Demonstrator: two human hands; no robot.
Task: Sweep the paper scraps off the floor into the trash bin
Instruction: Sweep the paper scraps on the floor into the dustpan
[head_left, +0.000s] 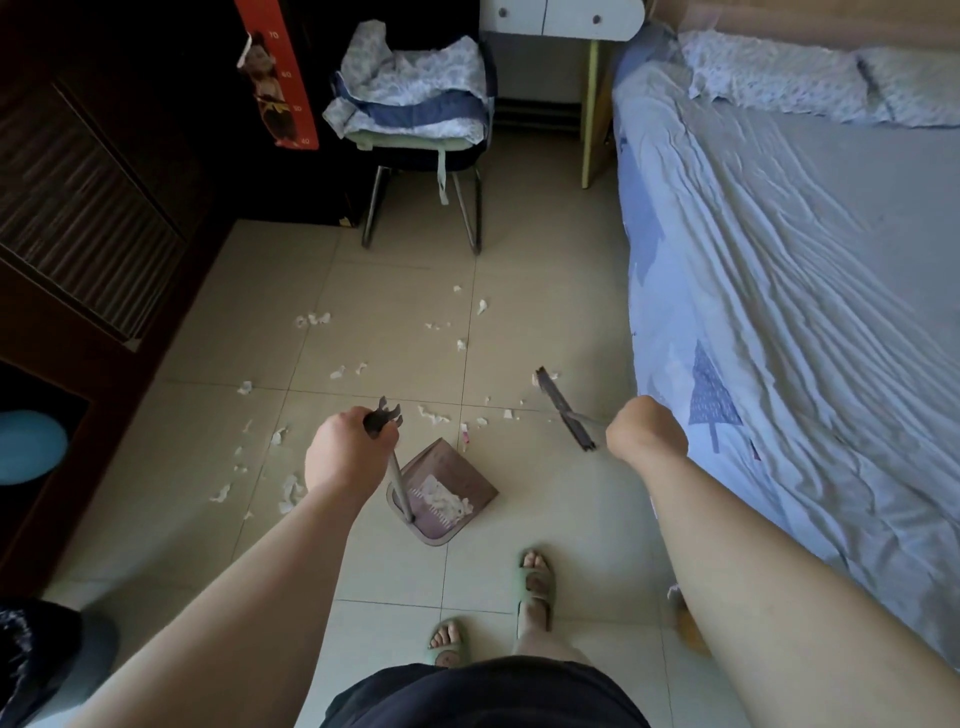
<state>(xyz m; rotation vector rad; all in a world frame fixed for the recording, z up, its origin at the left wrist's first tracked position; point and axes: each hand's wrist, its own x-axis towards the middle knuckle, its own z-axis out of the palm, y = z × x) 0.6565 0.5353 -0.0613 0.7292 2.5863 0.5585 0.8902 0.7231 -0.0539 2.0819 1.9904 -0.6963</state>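
Observation:
My left hand (348, 449) grips the top of an upright dustpan handle (399, 480). The mauve dustpan (470, 480) rests on the tiled floor just ahead of my feet, with several white scraps inside it (441, 501). My right hand (647, 428) is closed on the thin handle of a broom, whose dark head (563, 408) lies low over the floor near the bed. White paper scraps (311, 319) lie scattered across the tiles ahead and to the left, some close to the pan (288, 491). No trash bin is identifiable.
A bed with a blue sheet (779, 291) fills the right side. A chair piled with folded bedding (415, 104) stands ahead. A dark wardrobe (93, 197) lines the left. A blue round object (28, 447) sits at far left. My sandalled feet (535, 582) stand behind the pan.

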